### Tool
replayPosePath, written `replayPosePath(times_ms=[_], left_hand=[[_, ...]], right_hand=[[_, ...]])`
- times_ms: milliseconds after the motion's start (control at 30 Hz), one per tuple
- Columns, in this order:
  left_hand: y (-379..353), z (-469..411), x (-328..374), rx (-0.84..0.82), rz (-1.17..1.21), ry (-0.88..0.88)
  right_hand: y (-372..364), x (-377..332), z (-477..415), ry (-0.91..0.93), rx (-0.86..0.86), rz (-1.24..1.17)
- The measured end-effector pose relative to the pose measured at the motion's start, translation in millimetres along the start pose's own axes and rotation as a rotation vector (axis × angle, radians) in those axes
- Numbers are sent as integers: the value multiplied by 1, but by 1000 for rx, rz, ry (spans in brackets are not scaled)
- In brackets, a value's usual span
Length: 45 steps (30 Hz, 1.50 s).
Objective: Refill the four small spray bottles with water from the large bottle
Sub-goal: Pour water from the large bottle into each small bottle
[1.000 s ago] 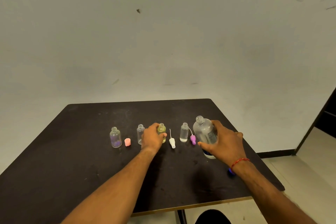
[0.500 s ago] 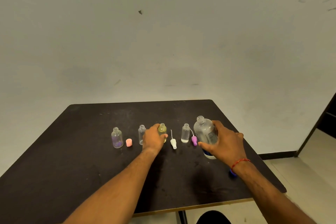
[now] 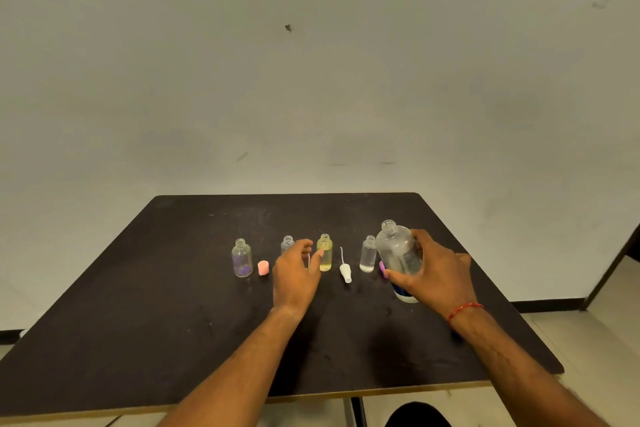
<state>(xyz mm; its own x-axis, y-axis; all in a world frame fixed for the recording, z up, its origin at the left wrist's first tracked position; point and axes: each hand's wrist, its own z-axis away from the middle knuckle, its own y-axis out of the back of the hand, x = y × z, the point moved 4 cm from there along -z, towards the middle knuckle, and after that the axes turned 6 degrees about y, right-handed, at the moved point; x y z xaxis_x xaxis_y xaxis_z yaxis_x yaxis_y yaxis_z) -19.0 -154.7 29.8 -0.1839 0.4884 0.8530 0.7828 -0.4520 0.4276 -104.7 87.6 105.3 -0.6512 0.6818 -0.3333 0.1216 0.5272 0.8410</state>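
Note:
Four small uncapped bottles stand in a row on the dark table (image 3: 166,322): a purple-tinted one (image 3: 241,258), a clear one (image 3: 287,243) partly hidden behind my left hand, a yellow one (image 3: 325,253), and a clear one (image 3: 368,253) with water in it. My left hand (image 3: 296,276) hovers just left of the yellow bottle with its fingers apart and nothing in them. My right hand (image 3: 436,279) grips the large clear bottle (image 3: 396,251), which has no cap and leans slightly left, close to the rightmost small bottle.
A pink cap (image 3: 263,268) lies beside the purple-tinted bottle. A white sprayer head (image 3: 345,272) with its tube lies right of the yellow bottle. A purple sprayer (image 3: 382,269) peeks out behind the large bottle. A grey wall rises behind the table.
My left hand has come off the yellow bottle and drawn back to the left, with its fingers spread. My right hand keeps its grip on the large bottle, which has hardly moved.

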Motion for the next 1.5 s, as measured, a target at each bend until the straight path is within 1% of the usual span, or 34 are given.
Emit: replayPosePath(times_ms=[100,167,233,333,433,533,667,733,867,967,1100,1300,1500], left_hand=[[21,4,-8,145,59,-42],[29,0,-18,182,70,-16],[31,-8,-27,148,42,54],[25,-23,-38,29,-25,158],[15,-34,-42,-49,-52,213],[10,-40,-44,-85,-73,230],[13,-40,-43,-64,-24,226],[18,-37,-37,-52,9,200],[30,-28,-24,-24,64,86],[36,-17,-12,-69,94,-16],[48,-2,7,-115,149,-112],[70,5,14,-139,136,-174],[81,9,19,-146,73,-201]], right_hand=[[-2,-6,0,18,1,-2],[-4,-10,0,26,-2,-3],[-5,-15,0,31,0,-11],[-5,-21,1,44,5,-21],[-5,-24,1,44,11,-22],[-6,-24,0,46,8,-31],[-7,-23,-1,46,5,-18],[-9,-22,-2,49,-2,-9],[-14,-30,-4,93,-13,18],[-19,-39,-9,124,-43,45],[-22,-54,-14,181,-41,105],[-26,-82,-21,233,-91,216],[-24,-92,-24,264,-102,266]])
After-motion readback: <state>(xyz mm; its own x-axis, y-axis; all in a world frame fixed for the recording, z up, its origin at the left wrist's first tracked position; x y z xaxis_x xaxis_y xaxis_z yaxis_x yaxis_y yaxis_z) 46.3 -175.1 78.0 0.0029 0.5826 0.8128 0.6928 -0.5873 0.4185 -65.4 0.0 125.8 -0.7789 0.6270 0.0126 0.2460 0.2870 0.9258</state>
